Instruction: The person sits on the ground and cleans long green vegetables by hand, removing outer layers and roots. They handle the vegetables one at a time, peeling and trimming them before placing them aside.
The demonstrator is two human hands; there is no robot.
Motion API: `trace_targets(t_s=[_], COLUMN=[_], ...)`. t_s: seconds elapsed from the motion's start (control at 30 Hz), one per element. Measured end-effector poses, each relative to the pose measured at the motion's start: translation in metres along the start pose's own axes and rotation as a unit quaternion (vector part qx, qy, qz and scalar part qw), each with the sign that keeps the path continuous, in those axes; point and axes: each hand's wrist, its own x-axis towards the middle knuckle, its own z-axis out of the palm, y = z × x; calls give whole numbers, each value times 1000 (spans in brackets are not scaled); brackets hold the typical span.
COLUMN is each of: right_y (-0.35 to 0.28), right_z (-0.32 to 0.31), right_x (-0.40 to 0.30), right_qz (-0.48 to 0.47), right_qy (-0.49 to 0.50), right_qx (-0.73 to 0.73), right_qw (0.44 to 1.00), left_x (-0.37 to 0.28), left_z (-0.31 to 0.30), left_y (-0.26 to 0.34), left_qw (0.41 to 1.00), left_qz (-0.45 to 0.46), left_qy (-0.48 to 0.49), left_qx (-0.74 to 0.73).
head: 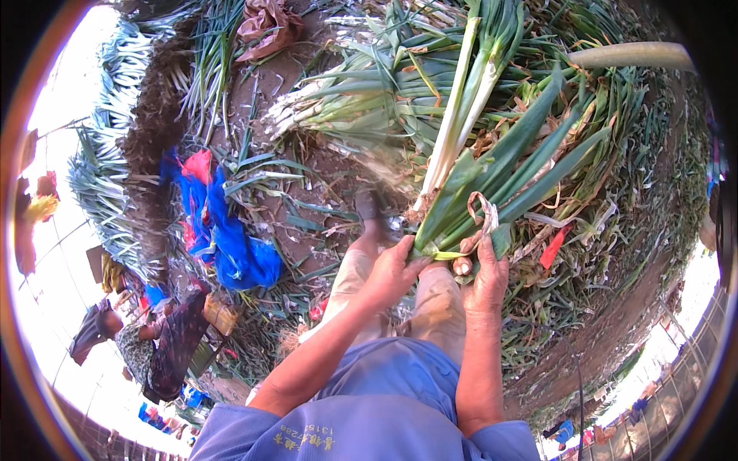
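Observation:
My left hand (pixel 398 268) grips a green onion, likely a leek or large scallion, near the base of its leaves. Its broad green leaves (pixel 513 155) fan away to the upper right, and its white shank is hidden by my hand and body. Close beside it, my right hand (pixel 487 276) pinches a withered leaf strip (pixel 489 216) between thumb and fingers, along with a piece of green leaf. Just beyond my hands, a few long white-stemmed onions (pixel 464 109) lie with their roots toward me.
A heap of onions (pixel 357 101) lies ahead, with leaf trimmings (pixel 576 253) to the right. Left are blue netting (pixel 230 230), a long stack of onions (pixel 118 104) and a seated person (pixel 155 346). A pale curved pole (pixel 628 56) juts in at upper right.

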Motion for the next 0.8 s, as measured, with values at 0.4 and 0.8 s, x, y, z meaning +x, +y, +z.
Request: trace_targets(t_s=[0.4, 0.8], right_y=[48, 29], right_z=[1, 7], right_x=[-12, -24], right_qz=[-104, 93], right_qy=[-72, -99], right_qx=[-269, 110], right_qw=[955, 985], left_x=[-5, 1], left_z=[-18, -47], left_y=[23, -9], left_qw=[1000, 938], left_qz=[-14, -155], left_qy=[-10, -110], left_qx=[1, -289])
